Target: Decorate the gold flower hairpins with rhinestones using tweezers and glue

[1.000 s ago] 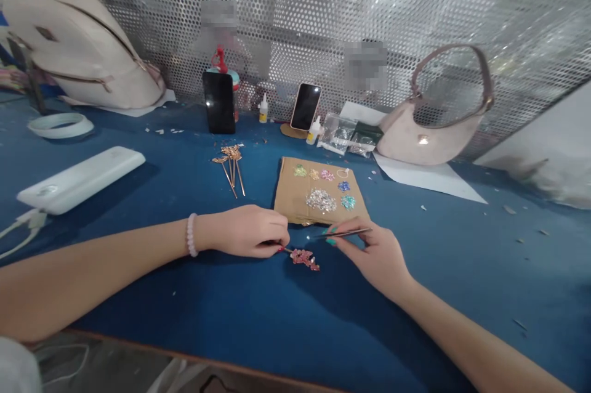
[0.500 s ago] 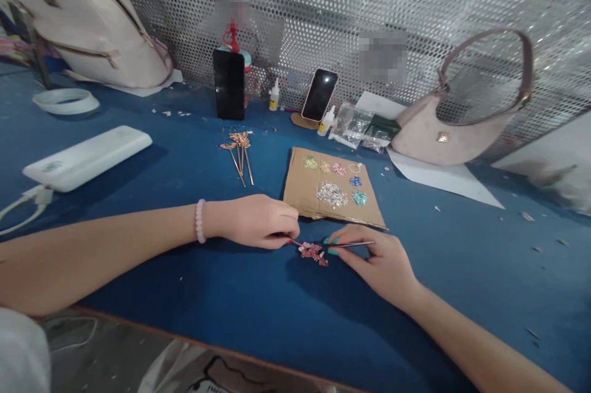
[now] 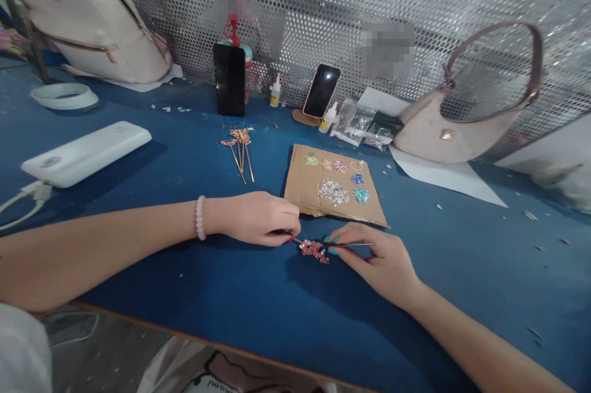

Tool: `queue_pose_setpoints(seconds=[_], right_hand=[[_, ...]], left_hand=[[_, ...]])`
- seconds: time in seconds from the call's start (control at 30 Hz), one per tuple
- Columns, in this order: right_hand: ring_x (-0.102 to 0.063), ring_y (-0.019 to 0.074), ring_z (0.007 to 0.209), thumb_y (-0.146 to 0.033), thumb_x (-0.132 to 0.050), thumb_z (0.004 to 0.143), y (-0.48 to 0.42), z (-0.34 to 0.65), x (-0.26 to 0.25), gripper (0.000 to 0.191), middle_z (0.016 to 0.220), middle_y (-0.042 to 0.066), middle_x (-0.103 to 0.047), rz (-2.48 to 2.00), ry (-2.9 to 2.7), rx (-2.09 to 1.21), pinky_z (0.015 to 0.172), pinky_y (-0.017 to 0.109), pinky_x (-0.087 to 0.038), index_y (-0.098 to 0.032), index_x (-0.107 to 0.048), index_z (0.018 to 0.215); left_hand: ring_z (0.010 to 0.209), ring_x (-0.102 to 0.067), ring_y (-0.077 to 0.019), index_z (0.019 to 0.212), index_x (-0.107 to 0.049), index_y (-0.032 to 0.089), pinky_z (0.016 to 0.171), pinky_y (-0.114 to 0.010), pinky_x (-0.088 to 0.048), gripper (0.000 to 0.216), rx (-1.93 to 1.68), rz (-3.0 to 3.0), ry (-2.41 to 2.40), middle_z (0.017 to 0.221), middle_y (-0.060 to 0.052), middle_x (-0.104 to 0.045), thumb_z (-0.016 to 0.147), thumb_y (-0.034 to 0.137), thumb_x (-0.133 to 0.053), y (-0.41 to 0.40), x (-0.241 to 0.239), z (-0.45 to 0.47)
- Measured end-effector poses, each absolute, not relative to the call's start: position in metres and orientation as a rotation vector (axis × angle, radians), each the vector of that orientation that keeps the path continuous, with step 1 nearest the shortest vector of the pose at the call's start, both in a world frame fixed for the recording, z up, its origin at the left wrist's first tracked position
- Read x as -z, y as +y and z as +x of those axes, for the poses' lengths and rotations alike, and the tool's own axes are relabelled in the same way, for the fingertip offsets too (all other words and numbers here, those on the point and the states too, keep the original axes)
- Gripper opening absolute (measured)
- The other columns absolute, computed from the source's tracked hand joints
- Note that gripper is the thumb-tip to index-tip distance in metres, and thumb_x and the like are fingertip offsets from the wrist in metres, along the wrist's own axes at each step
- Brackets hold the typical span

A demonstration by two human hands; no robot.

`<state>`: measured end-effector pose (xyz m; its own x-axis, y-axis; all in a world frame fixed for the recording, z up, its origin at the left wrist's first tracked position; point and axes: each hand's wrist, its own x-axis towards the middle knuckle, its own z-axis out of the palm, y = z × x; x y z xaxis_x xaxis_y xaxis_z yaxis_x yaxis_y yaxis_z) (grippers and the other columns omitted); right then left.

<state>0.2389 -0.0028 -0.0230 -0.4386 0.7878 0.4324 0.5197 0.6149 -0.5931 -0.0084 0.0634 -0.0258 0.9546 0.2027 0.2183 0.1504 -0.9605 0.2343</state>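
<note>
My left hand (image 3: 265,219) is closed on the thin stem of a hairpin whose pink, jewelled flower head (image 3: 314,251) points to the right. Between the thumb and fingers of my right hand (image 3: 376,260) are slim metal tweezers (image 3: 353,244), their tips close to the flower head; whether they touch it I cannot tell. Just beyond both hands lies a piece of cardboard (image 3: 302,191) bearing small piles of rhinestones: clear ones (image 3: 333,191), teal ones (image 3: 361,195), blue ones (image 3: 357,178), pink ones (image 3: 340,166) and green ones (image 3: 311,159).
Several gold hairpins (image 3: 241,149) lie left of the cardboard. Two phones (image 3: 229,80) and small glue bottles (image 3: 275,91) stand at the back, with plastic bags (image 3: 355,122) and a handbag (image 3: 443,131) to the right. A white power bank (image 3: 87,154) and tape roll (image 3: 64,97) are at left.
The view has shifted very slightly. Both hands keep nearly the same pose, and the hairpin and tweezers remain in them.
</note>
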Motion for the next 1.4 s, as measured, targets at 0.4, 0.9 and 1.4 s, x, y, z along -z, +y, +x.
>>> queue_pose_setpoints(seconds=[0.4,0.9,1.4], right_hand=[[-0.07,0.0152,0.068,-0.019,-0.06,0.08,-0.0037,0.2375,0.0216,0.008,0.074,0.0,-0.072,-1.036,-2.145,-0.471,0.061,0.025,-0.057,-0.024,-0.063,0.075],[-0.069,0.0142,0.071,-0.016,-0.061,0.081,-0.0041,0.2366,0.0227,0.008,0.076,0.0,-0.071,-0.968,-2.189,-0.416,0.062,0.024,-0.057,-0.024,-0.061,0.078],[-0.069,0.0127,0.07,-0.013,-0.06,0.081,-0.0043,0.2377,0.0216,0.007,0.075,0.002,-0.07,-0.94,-2.211,-0.384,0.061,0.021,-0.057,-0.02,-0.061,0.079]], left_hand=[[0.078,-0.057,-0.0151,0.087,-0.056,0.018,0.061,-0.024,-0.042,0.011,-0.363,2.889,0.256,0.083,-0.004,-0.06,0.089,0.016,-0.045,0.0626,0.023,-0.0082],[0.077,-0.056,-0.0151,0.088,-0.056,0.018,0.063,-0.025,-0.042,0.012,-0.302,2.889,0.277,0.085,-0.004,-0.06,0.091,0.018,-0.044,0.0621,0.0229,-0.0083],[0.078,-0.056,-0.0143,0.089,-0.056,0.017,0.063,-0.025,-0.042,0.012,-0.319,2.902,0.257,0.086,-0.003,-0.06,0.091,0.017,-0.044,0.0638,0.0228,-0.0085]])
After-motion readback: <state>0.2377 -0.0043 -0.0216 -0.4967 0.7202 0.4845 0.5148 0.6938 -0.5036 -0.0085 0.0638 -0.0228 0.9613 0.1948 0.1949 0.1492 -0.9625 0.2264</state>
